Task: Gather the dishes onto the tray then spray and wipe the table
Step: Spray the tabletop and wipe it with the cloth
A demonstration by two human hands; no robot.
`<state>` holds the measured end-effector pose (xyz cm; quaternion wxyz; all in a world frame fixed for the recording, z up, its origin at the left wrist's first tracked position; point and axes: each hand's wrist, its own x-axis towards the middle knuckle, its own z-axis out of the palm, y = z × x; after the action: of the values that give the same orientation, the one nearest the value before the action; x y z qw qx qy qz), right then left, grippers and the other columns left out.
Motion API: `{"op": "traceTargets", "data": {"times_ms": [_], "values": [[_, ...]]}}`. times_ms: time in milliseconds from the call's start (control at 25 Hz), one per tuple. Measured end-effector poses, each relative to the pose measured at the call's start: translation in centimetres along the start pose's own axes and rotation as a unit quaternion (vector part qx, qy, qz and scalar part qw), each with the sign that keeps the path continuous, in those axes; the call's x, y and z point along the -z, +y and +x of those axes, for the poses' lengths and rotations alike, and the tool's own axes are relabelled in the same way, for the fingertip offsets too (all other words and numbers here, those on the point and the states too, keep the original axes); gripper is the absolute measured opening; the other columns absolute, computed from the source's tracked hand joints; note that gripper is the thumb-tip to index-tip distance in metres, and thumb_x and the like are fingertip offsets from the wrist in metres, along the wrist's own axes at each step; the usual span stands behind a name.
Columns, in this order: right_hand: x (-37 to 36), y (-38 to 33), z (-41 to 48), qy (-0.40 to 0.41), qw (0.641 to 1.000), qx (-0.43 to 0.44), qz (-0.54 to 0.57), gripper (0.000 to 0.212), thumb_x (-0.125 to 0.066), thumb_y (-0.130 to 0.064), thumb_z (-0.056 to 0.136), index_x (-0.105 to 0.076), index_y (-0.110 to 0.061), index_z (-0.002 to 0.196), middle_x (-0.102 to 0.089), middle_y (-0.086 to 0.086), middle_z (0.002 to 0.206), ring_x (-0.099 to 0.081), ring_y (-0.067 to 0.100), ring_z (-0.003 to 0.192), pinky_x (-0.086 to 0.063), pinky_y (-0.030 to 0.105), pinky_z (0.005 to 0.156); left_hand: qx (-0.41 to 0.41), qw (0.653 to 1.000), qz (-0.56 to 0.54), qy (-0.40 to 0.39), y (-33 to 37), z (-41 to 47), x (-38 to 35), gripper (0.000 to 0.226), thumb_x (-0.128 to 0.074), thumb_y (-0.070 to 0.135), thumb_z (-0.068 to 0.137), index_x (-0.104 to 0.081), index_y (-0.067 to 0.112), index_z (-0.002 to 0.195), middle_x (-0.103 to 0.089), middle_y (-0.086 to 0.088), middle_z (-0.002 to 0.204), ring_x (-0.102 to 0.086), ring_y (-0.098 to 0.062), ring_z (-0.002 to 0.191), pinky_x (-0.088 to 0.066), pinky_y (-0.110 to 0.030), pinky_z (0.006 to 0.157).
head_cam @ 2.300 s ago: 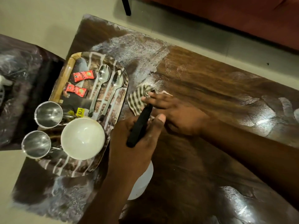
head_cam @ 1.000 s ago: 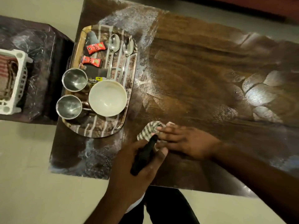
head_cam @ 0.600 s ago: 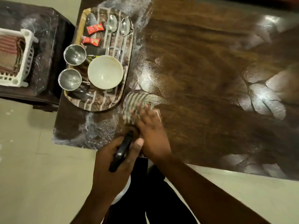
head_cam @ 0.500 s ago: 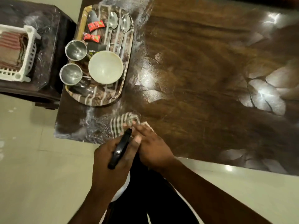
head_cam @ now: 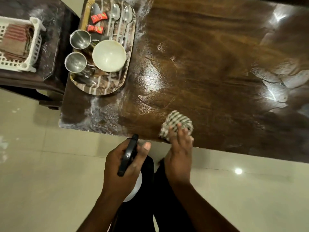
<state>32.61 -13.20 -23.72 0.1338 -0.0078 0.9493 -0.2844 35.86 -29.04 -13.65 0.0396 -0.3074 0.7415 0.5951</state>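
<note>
Gleaming wet wooden table (head_cam: 217, 56), pale tiled floor (head_cam: 41, 181)

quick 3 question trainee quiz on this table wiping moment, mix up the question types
1. True or false: the right hand rests on the dark-and-white striped cloth on the dark wooden table.
2. How many shiny steel cups stand on the patterned oval tray?
3. The left hand grips: A) a kitchen knife, B) the black-headed spray bottle, C) a yellow sponge.
Key: 1 true; 2 two; 3 B.
</note>
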Motion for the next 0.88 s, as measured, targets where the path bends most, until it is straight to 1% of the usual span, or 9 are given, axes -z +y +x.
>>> {"op": "traceTargets", "data": {"times_ms": [120, 200, 240, 280, 400, 520, 680, 760, 880], "values": [[-0.2, -0.5, 0.1, -0.128, 0.975, 0.181, -0.018, 0.071, -0.041, -0.007, 0.093, -0.046, -0.025, 0.161, -0.027, -0.003, 0.175, -0.014, 0.021, 0.165, -0.010, 0.043, 0.134, -0.029, 0.998, 0.027, 0.044, 0.0, 0.8, 0.5, 0.044, -0.074, 0.041, 0.097, -0.060, 0.023, 0.060, -0.056, -0.003, 0.049, -0.055, -0.013, 0.046, -0.043, -0.019, 0.053], [1.8, 2.0, 1.6, -0.191, 0.930, 0.301, -0.088, 0.070, -0.043, -0.014, 0.093, -0.045, -0.027, 0.161, -0.028, -0.004, 0.175, -0.017, 0.020, 0.165, -0.013, 0.043, 0.134, -0.034, 0.997, 0.027, 0.059, 0.2, 1.4, 1.3, 0.055, -0.075, 0.048, 0.097, -0.058, 0.009, 0.061, -0.053, -0.012, 0.048, -0.055, -0.020, 0.045, -0.044, -0.029, 0.052], [3.0, 3.6, 2.2, -0.211, 0.914, 0.325, -0.120, 0.072, -0.045, -0.013, 0.091, -0.044, -0.029, 0.162, -0.027, -0.006, 0.175, -0.016, 0.019, 0.165, -0.016, 0.044, 0.134, -0.030, 0.997, 0.015, 0.065, 0.2, 1.6, 1.9, 0.061, -0.076, 0.052, 0.096, -0.059, 0.004, 0.063, -0.051, -0.016, 0.048, -0.056, -0.027, 0.046, -0.045, -0.034, 0.055], [4.3, 5.1, 2.7, -0.216, 0.912, 0.321, -0.138, 0.076, -0.044, -0.009, 0.090, -0.043, -0.030, 0.162, -0.026, -0.007, 0.176, -0.016, 0.017, 0.165, -0.020, 0.046, 0.133, -0.028, 0.997, -0.002, 0.071, 0.4, 2.0, 2.5, 0.061, -0.075, 0.056, 0.094, -0.062, 0.002, 0.068, -0.051, -0.018, 0.048, -0.057, -0.030, 0.047, -0.046, -0.035, 0.056], [6.7, 6.4, 4.6, -0.174, 0.951, 0.227, -0.120, 0.078, -0.040, -0.005, 0.089, -0.043, -0.031, 0.162, -0.027, -0.005, 0.175, -0.018, 0.019, 0.164, -0.029, 0.055, 0.129, -0.038, 0.996, -0.037, 0.073, 0.9, 3.5, 4.6, 0.047, -0.072, 0.057, 0.090, -0.072, 0.011, 0.085, -0.059, -0.015, 0.057, -0.061, -0.018, 0.050, -0.050, -0.024, 0.057], [5.6, 2.5, 9.8, -0.114, 0.978, 0.144, -0.096, 0.075, -0.049, -0.001, 0.094, -0.042, -0.027, 0.163, -0.023, 0.000, 0.177, -0.017, 0.026, 0.165, -0.021, 0.053, 0.132, -0.069, 0.995, -0.021, 0.062, 0.7, 4.8, 6.0, 0.046, -0.067, 0.054, 0.095, -0.077, 0.010, 0.101, -0.067, -0.009, 0.064, -0.065, -0.013, 0.055, -0.052, -0.017, 0.061], [3.7, -4.5, 21.5, -0.063, 0.991, 0.091, -0.078, 0.075, -0.053, -0.002, 0.098, -0.033, -0.024, 0.167, -0.015, 0.006, 0.178, -0.010, 0.030, 0.166, -0.010, 0.050, 0.135, -0.085, 0.991, -0.003, 0.106, 0.7, 6.3, 7.4, 0.043, -0.057, 0.062, 0.104, -0.077, 0.027, 0.121, -0.082, 0.012, 0.107, -0.076, -0.011, 0.070, -0.053, -0.010, 0.071], [2.8, -7.4, 25.7, -0.060, 0.990, 0.099, -0.077, 0.075, -0.053, -0.003, 0.097, -0.033, -0.025, 0.166, -0.016, 0.007, 0.178, -0.011, 0.031, 0.165, -0.010, 0.049, 0.135, -0.099, 0.987, 0.013, 0.128, 0.6, 7.4, 8.4, 0.041, -0.052, 0.062, 0.107, -0.073, 0.031, 0.124, -0.079, 0.016, 0.121, -0.078, -0.012, 0.075, -0.053, -0.013, 0.074], [0.7, -9.6, 25.3, -0.085, 0.976, 0.165, -0.115, 0.077, -0.050, -0.003, 0.098, -0.030, -0.030, 0.167, -0.012, 0.003, 0.179, -0.007, 0.029, 0.166, -0.005, 0.050, 0.135, -0.111, 0.982, 0.020, 0.155, -0.3, 9.1, 9.5, 0.039, -0.049, 0.055, 0.112, -0.071, 0.028, 0.130, -0.080, 0.016, 0.112, -0.079, -0.022, 0.087, -0.054, -0.034, 0.083]]}}
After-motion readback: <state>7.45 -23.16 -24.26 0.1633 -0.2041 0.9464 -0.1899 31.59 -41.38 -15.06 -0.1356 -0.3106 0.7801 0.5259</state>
